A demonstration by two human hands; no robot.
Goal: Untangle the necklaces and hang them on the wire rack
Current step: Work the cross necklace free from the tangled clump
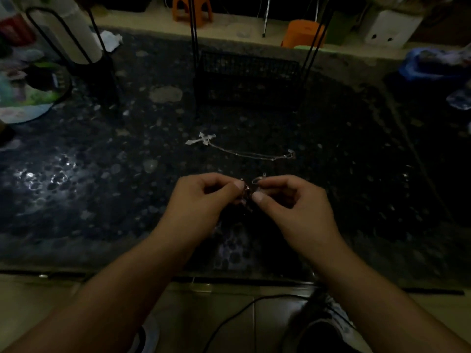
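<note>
**Two necklaces, none hung yet**

Head view, largest thing first: a dark speckled stone worktop (102, 174) fills most of the frame from left to right, dimly lit, with a patch of glare at centre left. At upper centre stands the black wire rack (248, 80), a mesh basket panel between thin upright rods that run out of the top of the frame. I can see nothing hanging on it, so as far as I can judge no necklace has been hung.

Below the middle of the frame the person's two forearms come up from the bottom edge and meet. The left hand (201, 200) has its fingers curled and pinches one side of a small dark tangled necklace (248, 193); the right hand (293, 200) pinches the other side of the same bundle, thumb tip pressed against it. The tangle is held between the fingertips just above the worktop, and its links are too dark and small to tell how knotted it is.

Just above the hands, apart from them, a silver chain necklace with a cross pendant (242, 150) lies stretched out on the worktop, seemingly free of knots.

Counted: one rack, two necklaces that I can make out, two hands. By my reading, one necklace looks freed, one is being worked, and both hangings are left.
</note>
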